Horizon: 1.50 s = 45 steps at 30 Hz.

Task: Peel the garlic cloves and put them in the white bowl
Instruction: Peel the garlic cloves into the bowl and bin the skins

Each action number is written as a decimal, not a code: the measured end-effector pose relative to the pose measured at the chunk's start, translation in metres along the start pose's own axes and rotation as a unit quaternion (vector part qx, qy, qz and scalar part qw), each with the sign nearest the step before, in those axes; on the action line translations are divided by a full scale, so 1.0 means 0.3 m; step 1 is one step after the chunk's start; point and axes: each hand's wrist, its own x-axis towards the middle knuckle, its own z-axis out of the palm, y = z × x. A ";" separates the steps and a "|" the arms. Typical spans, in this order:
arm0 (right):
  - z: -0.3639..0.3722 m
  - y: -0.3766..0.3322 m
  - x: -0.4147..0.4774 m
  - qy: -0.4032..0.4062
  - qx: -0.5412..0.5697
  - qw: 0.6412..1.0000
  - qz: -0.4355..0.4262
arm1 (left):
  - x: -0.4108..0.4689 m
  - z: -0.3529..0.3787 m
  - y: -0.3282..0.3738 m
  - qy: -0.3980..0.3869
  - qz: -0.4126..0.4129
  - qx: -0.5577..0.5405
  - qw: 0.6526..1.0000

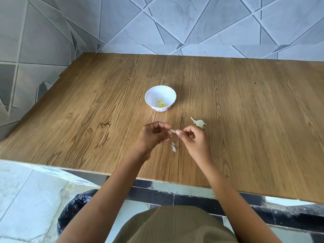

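Table: a wood-grain table (245,120) fills the view, its far edge and left edge against a grey tiled wall (175,23).
White bowl: a small white bowl (160,92) with a scalloped rim stands upright near the middle of the table, well apart from every edge.
Peeled cloves: a little heap of pale yellow peeled cloves (162,103) lies in the bottom of the bowl.
Garlic clove: one small garlic clove (173,131) is held above the table between the two hands, nearer the front edge than the bowl is.
Left hand: the left hand (154,134) has its fingers curled, thumb and fingertips pinching the clove's left end.
Right hand: the right hand (194,139) is curled too, its thumb and forefinger pinching the clove's right end.
Garlic bulb remnant: a garlic bulb remnant (199,122) with stalk and roots lies on the table just beyond the right hand.
Peel scraps: thin white peel scraps (173,147) lie on the table below the clove, between the wrists.
Floor: a black bag (73,213) sits below the front edge, left of the person's lap.
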 end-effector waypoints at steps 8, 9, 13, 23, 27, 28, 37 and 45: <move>0.002 -0.021 -0.011 -0.047 -0.020 0.996 -0.067 | 0.001 -0.006 -0.010 0.018 0.005 0.043 0.999; 0.002 -0.024 -0.011 -0.043 -0.022 0.996 -0.074 | 0.001 -0.005 -0.009 0.017 0.007 0.043 0.999; 0.003 -0.021 -0.009 -0.025 -0.031 0.994 -0.101 | -0.003 -0.003 -0.004 -0.006 0.012 0.037 0.999; -0.010 -0.016 -0.006 -0.029 -0.018 0.993 -0.111 | -0.012 -0.008 0.009 -0.034 0.031 0.079 0.996; -0.015 -0.016 -0.004 -0.012 -0.079 0.984 -0.158 | -0.016 -0.003 0.016 -0.043 0.037 0.088 0.995; -0.015 -0.016 -0.004 -0.007 -0.093 0.981 -0.167 | -0.017 -0.002 0.016 -0.042 0.037 0.091 0.994; -0.008 -0.017 -0.011 -0.004 -0.118 0.976 -0.182 | -0.023 -0.005 0.013 -0.048 0.050 0.104 0.992; 0.000 -0.026 -0.029 0.042 -0.148 0.968 -0.197 | -0.030 -0.004 0.008 -0.044 0.050 0.101 0.993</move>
